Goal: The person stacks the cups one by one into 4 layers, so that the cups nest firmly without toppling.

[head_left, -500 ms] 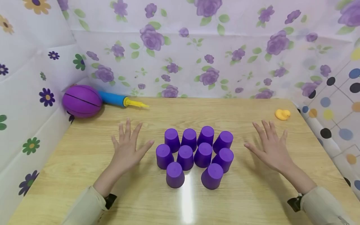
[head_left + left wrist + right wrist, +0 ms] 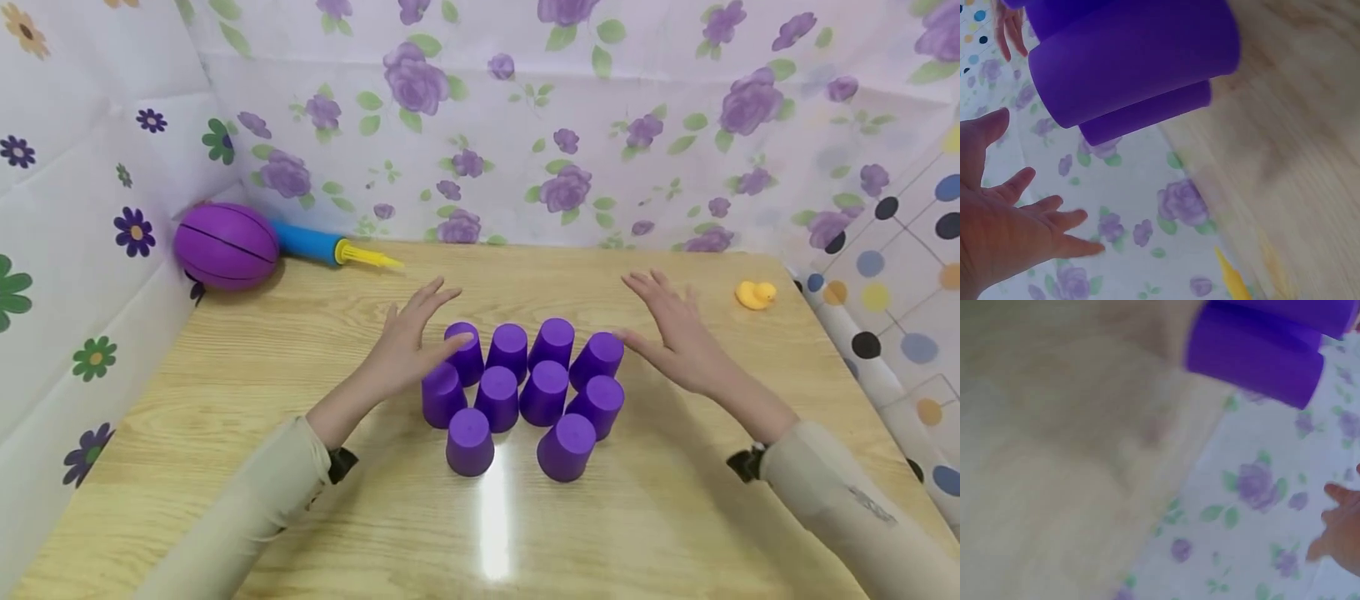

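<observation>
Several purple cups [image 2: 497,398] stand upside down in a cluster on the wooden table [image 2: 375,517]. The back row holds several cups, the middle row several more, and two front cups stand apart, the left one [image 2: 470,443] and the right one [image 2: 566,448]. My left hand [image 2: 405,346] hovers at the cluster's left side, fingers spread, its thumb overlapping the back left cup in the head view. On the other side my right hand [image 2: 678,337] has its fingers extended, thumb tip close by the back right cup [image 2: 597,360]. Both hands hold nothing. Purple cups [image 2: 1135,59] fill the top of the left wrist view.
A purple ball [image 2: 227,247] lies in the back left corner beside a blue pump [image 2: 306,242] with a yellow nozzle. At the back right sits a yellow rubber duck [image 2: 755,294]. Flower-printed sheets [image 2: 510,125] enclose the table behind and on the left; a dotted one hangs right.
Both hands have moved inward and forward, from well outside the cups to right beside the back rows. The head view has shifted slightly; the cups stand in the same arrangement.
</observation>
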Demonstrator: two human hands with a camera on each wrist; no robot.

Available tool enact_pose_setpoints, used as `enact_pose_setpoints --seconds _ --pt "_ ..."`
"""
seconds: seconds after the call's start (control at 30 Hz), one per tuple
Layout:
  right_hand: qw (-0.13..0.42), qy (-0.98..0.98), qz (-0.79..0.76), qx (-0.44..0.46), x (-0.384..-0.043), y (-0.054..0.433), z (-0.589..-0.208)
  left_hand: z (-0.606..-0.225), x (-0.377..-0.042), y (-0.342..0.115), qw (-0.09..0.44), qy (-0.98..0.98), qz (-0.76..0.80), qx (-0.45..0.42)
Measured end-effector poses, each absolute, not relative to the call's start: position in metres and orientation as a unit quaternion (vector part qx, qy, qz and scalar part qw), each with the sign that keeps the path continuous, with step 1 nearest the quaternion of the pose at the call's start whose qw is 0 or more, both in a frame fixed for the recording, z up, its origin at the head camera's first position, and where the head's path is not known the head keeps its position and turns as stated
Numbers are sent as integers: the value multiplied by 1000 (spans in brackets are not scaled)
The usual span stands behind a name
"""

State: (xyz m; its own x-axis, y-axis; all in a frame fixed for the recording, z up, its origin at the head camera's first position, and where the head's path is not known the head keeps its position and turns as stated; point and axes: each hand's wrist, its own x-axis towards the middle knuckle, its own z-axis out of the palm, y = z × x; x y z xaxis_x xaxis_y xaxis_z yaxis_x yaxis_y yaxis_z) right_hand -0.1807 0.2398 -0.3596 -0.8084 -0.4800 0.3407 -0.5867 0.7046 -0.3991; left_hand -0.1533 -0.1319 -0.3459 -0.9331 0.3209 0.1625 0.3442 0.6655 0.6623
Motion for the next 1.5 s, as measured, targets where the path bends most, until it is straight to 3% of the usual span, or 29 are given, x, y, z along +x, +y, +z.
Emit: enact_pose_setpoints --seconds 0.3,0.5,0.67,1.07,1.5 --pt "36 -887 286 360 -216 196 -330 -340 -177 -132 16 -906 -378 -192" --pt "-47 -881 223 414 -218 163 -331 -346 -182 -141 -31 -906 -375 -196" --pt "-80 -869 178 455 -218 140 -331 -344 -191 -140 -79 -906 -350 -223" --pt "-87 -855 148 489 -220 121 -352 -349 -197 -130 -137 -906 -346 -203" --pt "-74 -834 192 512 -221 111 -359 -350 -211 -130 -90 -908 -366 -183"
